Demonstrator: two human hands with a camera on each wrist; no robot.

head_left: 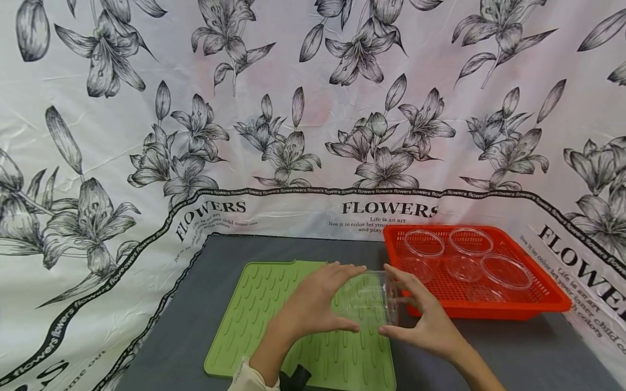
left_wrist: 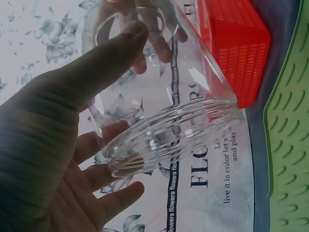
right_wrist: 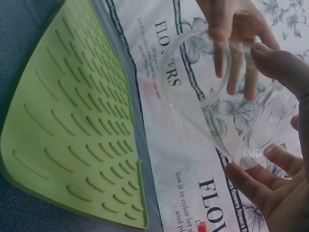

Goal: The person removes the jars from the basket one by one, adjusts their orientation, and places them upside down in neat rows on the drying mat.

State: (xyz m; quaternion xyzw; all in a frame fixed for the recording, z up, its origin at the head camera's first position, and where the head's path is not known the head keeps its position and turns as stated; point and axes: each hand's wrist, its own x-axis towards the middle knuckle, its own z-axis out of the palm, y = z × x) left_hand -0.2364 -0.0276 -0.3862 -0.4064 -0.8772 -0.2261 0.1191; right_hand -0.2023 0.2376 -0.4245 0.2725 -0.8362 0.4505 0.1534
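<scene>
While the clear cup (head_left: 367, 296) lies on its side in the air, both hands have it, one at each end. It is above the green mat (head_left: 259, 304) and just beside the red basket (head_left: 489, 311), where three more clear cups (head_left: 464, 266) stand.

I think the cup is light and stiff, and its smooth sides could be slippery. I can't tell if it is glass or hard plastic, so I would treat it as something that can crack. The best place to hold it is probably round the sides, with soft fingers and no hard squeeze on the thin rim.

The left hand (head_left: 310, 304) is curved wide round the mouth end, with the thumb on one side and the fingers on the other. The right hand (head_left: 423, 320) bends round the bottom end the same way, thumb low and fingers high. Both have a big gap between thumb and fingers, and the cup fills it. How hard they press, I cannot tell.
</scene>
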